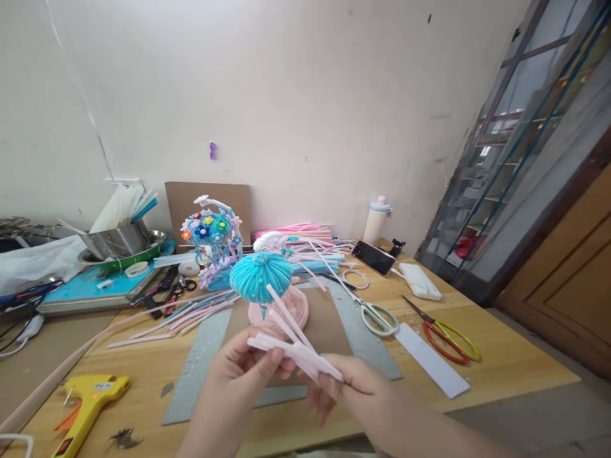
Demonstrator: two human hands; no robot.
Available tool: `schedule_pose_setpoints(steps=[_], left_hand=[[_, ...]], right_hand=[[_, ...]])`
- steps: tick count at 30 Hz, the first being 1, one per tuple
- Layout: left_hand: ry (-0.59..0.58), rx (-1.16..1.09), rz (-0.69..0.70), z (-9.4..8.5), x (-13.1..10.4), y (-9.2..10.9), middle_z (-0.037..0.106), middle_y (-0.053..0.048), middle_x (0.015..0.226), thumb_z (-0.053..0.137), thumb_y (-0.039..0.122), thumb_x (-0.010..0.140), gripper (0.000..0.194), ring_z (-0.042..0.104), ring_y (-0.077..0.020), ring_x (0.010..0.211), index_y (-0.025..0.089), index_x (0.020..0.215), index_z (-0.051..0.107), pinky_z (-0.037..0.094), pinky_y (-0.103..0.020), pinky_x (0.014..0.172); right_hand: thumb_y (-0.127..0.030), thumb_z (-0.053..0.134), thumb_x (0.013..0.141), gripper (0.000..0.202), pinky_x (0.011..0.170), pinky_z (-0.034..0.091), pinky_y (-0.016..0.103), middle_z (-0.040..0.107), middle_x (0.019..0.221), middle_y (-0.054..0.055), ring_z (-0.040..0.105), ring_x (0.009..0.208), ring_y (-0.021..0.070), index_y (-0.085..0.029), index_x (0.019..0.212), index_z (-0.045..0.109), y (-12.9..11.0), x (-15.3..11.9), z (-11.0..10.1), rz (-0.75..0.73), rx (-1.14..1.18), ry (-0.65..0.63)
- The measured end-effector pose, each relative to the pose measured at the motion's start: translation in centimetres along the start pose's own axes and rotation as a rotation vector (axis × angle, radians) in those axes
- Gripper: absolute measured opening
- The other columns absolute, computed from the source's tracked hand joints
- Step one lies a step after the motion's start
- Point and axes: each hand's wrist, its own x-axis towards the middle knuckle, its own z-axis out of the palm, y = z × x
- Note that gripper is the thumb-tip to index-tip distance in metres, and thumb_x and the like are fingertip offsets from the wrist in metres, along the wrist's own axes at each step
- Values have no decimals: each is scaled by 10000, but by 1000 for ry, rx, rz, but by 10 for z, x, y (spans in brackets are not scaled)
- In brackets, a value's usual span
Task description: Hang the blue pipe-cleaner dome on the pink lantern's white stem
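Observation:
Several pale pink pipe cleaners (pixel 298 356) are held between my two hands, over the near part of the work board. The thumb and fingers of my left hand (pixel 251 369) close on their left end. My right hand (pixel 348 385) pinches the right end, and two strands stick up and away from the bundle. Just behind them stands a blue ribbed dome (pixel 261 277) made of pipe cleaners, above a coiled pink base (pixel 298 308). My hands cover part of the base's front.
At left lie a yellow glue gun (pixel 90 407) and loose pink pipe cleaners (pixel 191 321). A flower-covered blue piece (pixel 210 235) stands behind. To the right are white-handled scissors (pixel 379 318), red-and-yellow scissors (pixel 443 337), a white strip (pixel 432 361) and a phone (pixel 373 257).

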Motion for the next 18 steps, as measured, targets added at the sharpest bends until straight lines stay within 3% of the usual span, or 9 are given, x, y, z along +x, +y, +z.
schedule_pose_setpoints(steps=[2, 4, 5, 7, 8, 10, 12, 15, 18], left_hand=[[44, 59, 7, -1, -4, -1, 645, -12, 636, 761, 380, 687, 253, 609, -132, 602, 157, 725, 648, 515, -229, 588], [177, 158, 92, -5, -12, -2, 629, -1, 709, 708, 358, 741, 219, 599, -133, 627, 187, 845, 619, 507, -241, 605], [291, 231, 217, -7, -17, -1, 609, 6, 764, 685, 323, 763, 207, 592, -132, 665, 212, 912, 594, 502, -247, 640], [503, 475, 627, -8, -27, 2, 560, 12, 869, 674, 222, 758, 265, 570, -139, 777, 266, 992, 556, 473, -259, 756], [505, 656, 825, -6, -31, 3, 555, 7, 920, 680, 178, 739, 326, 562, -150, 847, 285, 1020, 556, 446, -268, 825], [240, 1033, 983, 0, -33, 5, 595, -28, 1038, 701, 162, 709, 436, 559, -199, 984, 295, 1101, 566, 400, -310, 928], [-119, 1234, 755, 9, -29, 3, 621, -97, 1171, 708, 247, 713, 553, 552, -270, 1090, 247, 1234, 522, 394, -381, 969], [-294, 1137, 263, 23, -14, -5, 648, -142, 1151, 650, 257, 738, 400, 579, -313, 1046, 173, 1124, 590, 431, -425, 908], [-386, 865, 51, 26, -1, -18, 690, -73, 951, 482, 202, 832, 182, 606, -239, 881, 177, 928, 634, 445, -339, 792]], right_hand=[[-583, 337, 910, 460, 518, 382, 233, 473, 657, -33, 422, 524, 106, -218, 998, 602, 1, 2, 2, 63, 14, -44], [-570, 325, 922, 443, 493, 328, 215, 440, 640, -43, 376, 523, 98, -217, 949, 590, -1, 2, -3, 61, -117, -28], [-537, 315, 937, 422, 507, 325, 216, 469, 653, -35, 405, 554, 105, -215, 900, 586, -3, 1, -7, 47, -225, -6], [-422, 335, 955, 346, 528, 324, 228, 563, 697, -10, 495, 623, 129, -213, 814, 572, -10, 1, -14, 25, -507, 35], [-347, 369, 945, 286, 526, 317, 237, 608, 711, 4, 540, 643, 147, -212, 794, 571, -13, 2, -16, 29, -678, 42], [-198, 488, 857, 115, 503, 300, 256, 677, 733, 36, 617, 646, 190, -206, 819, 596, -17, 8, -15, 62, -1040, -12], [-97, 582, 735, 192, 478, 310, 271, 714, 784, 75, 665, 650, 234, -186, 900, 625, -18, 17, -9, 76, -1316, -118], [-72, 631, 664, 291, 465, 368, 301, 710, 815, 101, 674, 648, 264, -159, 941, 634, -19, 28, -1, -53, -1468, -141], [-91, 597, 718, 215, 621, 463, 378, 693, 855, 103, 662, 761, 278, -191, 905, 633, -24, 20, -10, -273, -1430, 5]])
